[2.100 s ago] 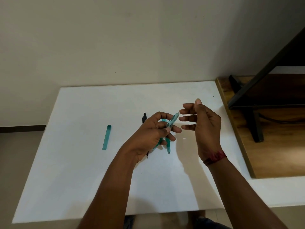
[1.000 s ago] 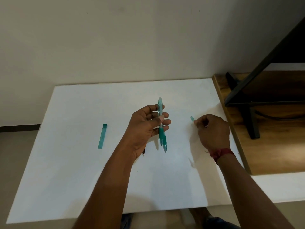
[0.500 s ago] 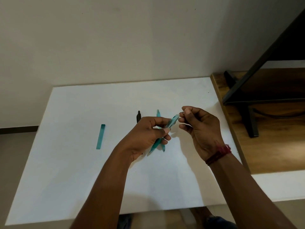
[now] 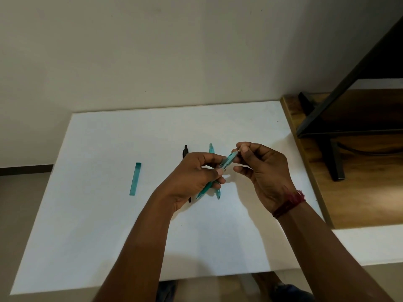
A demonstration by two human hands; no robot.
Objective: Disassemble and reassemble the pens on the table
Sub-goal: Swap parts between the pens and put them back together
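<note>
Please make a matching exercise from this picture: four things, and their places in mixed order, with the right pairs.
Things
1 teal strip
2 black pen
3 raised teal pen
4 red thread

Places
A around the wrist of the right hand
B lying on the table, partly behind the left hand
C lying alone, left of both hands
D gripped by the left hand, top end pinched by the right hand

Pairs: 1-C, 2-B, 3-D, 4-A

Left hand (image 4: 196, 175) curled round a see-through teal plastic pen (image 4: 227, 163), right hand (image 4: 266, 173) pinching its top end, I think.
</note>
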